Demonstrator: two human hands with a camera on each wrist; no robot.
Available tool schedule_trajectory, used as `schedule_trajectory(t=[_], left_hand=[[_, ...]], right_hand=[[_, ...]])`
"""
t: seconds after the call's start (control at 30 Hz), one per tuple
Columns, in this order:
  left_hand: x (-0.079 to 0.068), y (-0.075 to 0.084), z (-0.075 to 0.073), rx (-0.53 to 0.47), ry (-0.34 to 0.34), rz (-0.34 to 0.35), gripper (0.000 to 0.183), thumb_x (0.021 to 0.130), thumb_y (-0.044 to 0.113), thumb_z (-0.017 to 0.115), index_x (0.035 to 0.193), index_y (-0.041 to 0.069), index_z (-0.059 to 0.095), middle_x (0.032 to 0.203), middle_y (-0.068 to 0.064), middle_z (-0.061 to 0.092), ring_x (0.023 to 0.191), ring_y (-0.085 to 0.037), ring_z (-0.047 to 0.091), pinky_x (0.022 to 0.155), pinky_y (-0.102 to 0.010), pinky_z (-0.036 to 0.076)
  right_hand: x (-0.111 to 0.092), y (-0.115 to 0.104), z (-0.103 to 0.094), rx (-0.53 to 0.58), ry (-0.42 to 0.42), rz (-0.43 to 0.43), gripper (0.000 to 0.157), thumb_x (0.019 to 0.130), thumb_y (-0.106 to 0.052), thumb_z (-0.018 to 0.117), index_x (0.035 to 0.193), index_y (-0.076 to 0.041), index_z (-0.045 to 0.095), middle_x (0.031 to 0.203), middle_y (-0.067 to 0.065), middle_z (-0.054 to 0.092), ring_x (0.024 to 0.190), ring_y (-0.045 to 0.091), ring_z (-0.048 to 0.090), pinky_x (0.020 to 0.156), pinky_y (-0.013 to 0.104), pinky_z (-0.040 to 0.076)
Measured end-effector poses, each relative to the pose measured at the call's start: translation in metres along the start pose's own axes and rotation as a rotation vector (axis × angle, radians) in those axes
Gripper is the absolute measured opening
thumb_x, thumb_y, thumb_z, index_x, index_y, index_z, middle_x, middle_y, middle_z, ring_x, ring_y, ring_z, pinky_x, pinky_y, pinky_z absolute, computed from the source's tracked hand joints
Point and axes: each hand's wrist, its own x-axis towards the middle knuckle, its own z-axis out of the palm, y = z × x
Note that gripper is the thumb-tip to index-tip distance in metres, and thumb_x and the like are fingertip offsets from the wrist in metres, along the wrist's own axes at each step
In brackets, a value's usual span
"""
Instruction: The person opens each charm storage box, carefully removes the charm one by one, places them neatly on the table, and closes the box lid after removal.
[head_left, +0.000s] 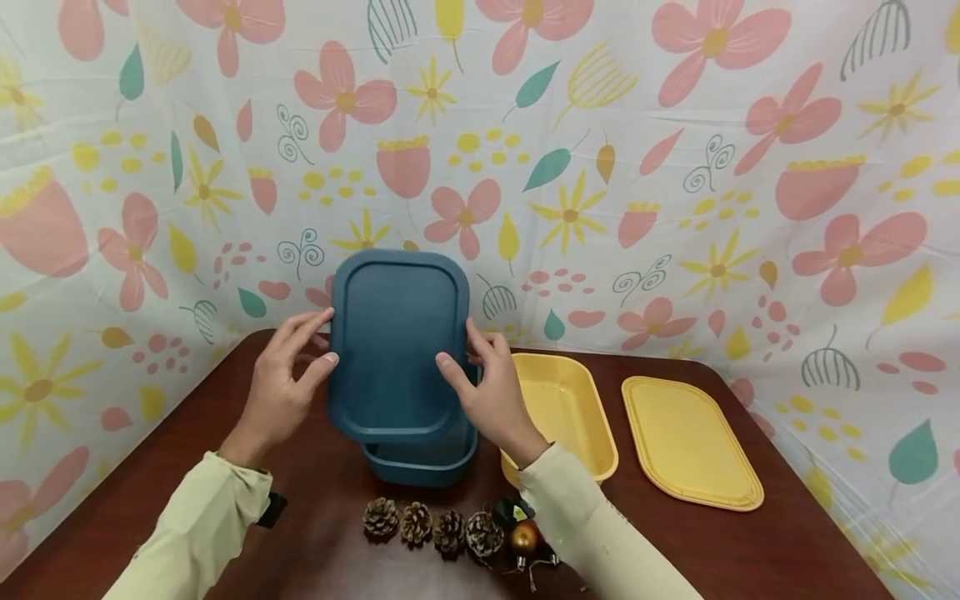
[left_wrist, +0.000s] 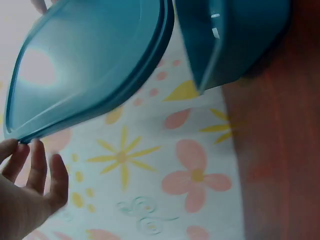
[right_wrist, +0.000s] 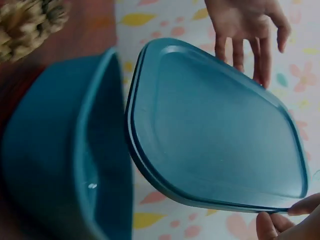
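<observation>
We hold the blue lid (head_left: 396, 342) tilted above the blue box (head_left: 420, 460) on the table (head_left: 315, 533). Our left hand (head_left: 281, 387) pinches its left edge with thumb and fingers; our right hand (head_left: 491, 392) pinches the right edge. Pinecones (head_left: 431, 523) lie nearby; a yellow box (head_left: 558, 417) and a yellow lid (head_left: 690, 442) sit to the right.

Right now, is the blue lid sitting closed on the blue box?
No, both hands hold the blue lid tilted up above the open blue box.
</observation>
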Motion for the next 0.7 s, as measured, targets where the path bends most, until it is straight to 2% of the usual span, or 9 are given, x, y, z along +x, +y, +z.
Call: schedule_trajectory(t=[0.1,0.2,0.27,0.37,0.43,0.57,0.6,0.67,0.7], left_hand=[[-0.003,-0.009,0.009,-0.028,-0.072,-0.082,0.049,0.103,0.010,0.054,0.151,0.010,0.047,0.145,-0.014,0.049,0.101,0.001,0.048,0.083,-0.005,0.042],[-0.003,-0.020,0.018,-0.057,-0.131,-0.168,0.048,0.105,0.016,0.050,0.152,0.010,0.045,0.147,-0.013,0.046,0.101,0.003,0.048,0.084,-0.012,0.045],[0.001,-0.027,0.024,-0.083,-0.160,-0.218,0.048,0.107,0.021,0.048,0.153,0.011,0.044,0.148,-0.013,0.045,0.107,-0.004,0.051,0.090,-0.022,0.048],[0.008,-0.038,0.034,-0.124,-0.219,-0.279,0.050,0.108,0.027,0.044,0.155,0.010,0.039,0.149,-0.014,0.043,0.118,-0.022,0.056,0.100,-0.041,0.050],[0.011,-0.044,0.040,-0.130,-0.253,-0.311,0.053,0.108,0.030,0.045,0.157,0.009,0.037,0.150,-0.016,0.041,0.124,-0.032,0.056,0.102,-0.050,0.049],[0.012,-0.054,0.048,-0.064,-0.309,-0.336,0.060,0.105,0.031,0.052,0.158,0.010,0.033,0.147,-0.018,0.043,0.122,-0.035,0.054,0.093,-0.047,0.050],[0.011,-0.056,0.049,-0.036,-0.321,-0.335,0.062,0.103,0.031,0.055,0.158,0.011,0.034,0.145,-0.017,0.044,0.121,-0.034,0.054,0.091,-0.045,0.050],[0.009,-0.060,0.051,0.004,-0.338,-0.320,0.065,0.100,0.031,0.061,0.157,0.011,0.037,0.142,-0.017,0.047,0.117,-0.032,0.054,0.089,-0.044,0.050],[0.008,-0.062,0.052,0.022,-0.350,-0.311,0.067,0.098,0.032,0.064,0.156,0.012,0.039,0.142,-0.017,0.048,0.117,-0.032,0.054,0.089,-0.045,0.051]], right_hand=[[0.001,0.011,0.000,-0.069,-0.020,0.055,0.076,0.099,-0.042,0.063,0.158,-0.009,0.029,0.138,0.016,0.043,0.121,0.032,0.056,0.103,0.047,0.053],[0.005,0.020,-0.001,-0.114,-0.045,0.091,0.076,0.098,-0.044,0.063,0.157,-0.006,0.031,0.130,0.016,0.045,0.109,0.028,0.055,0.092,0.039,0.054],[0.010,0.026,-0.003,-0.128,-0.058,0.106,0.076,0.098,-0.044,0.063,0.156,-0.004,0.033,0.123,0.017,0.046,0.099,0.025,0.052,0.083,0.033,0.049],[0.016,0.032,-0.005,-0.136,-0.075,0.140,0.077,0.098,-0.044,0.063,0.154,-0.001,0.034,0.113,0.017,0.047,0.088,0.021,0.043,0.073,0.029,0.038],[0.020,0.037,-0.006,-0.137,-0.087,0.150,0.072,0.097,-0.044,0.064,0.151,-0.001,0.044,0.101,0.013,0.048,0.081,0.018,0.041,0.068,0.026,0.035],[0.024,0.052,-0.004,-0.135,-0.136,0.114,0.062,0.096,-0.040,0.068,0.144,-0.004,0.054,0.066,0.009,0.043,0.054,0.020,0.036,0.051,0.024,0.032],[0.024,0.056,-0.003,-0.132,-0.151,0.104,0.062,0.095,-0.039,0.070,0.144,-0.005,0.054,0.062,0.011,0.045,0.052,0.021,0.042,0.051,0.024,0.037],[0.023,0.061,-0.002,-0.133,-0.172,0.114,0.072,0.093,-0.037,0.073,0.149,-0.002,0.046,0.081,0.018,0.067,0.070,0.028,0.065,0.064,0.031,0.056],[0.022,0.063,-0.002,-0.128,-0.181,0.129,0.076,0.092,-0.037,0.074,0.150,0.000,0.043,0.104,0.023,0.070,0.093,0.031,0.070,0.078,0.037,0.060]])
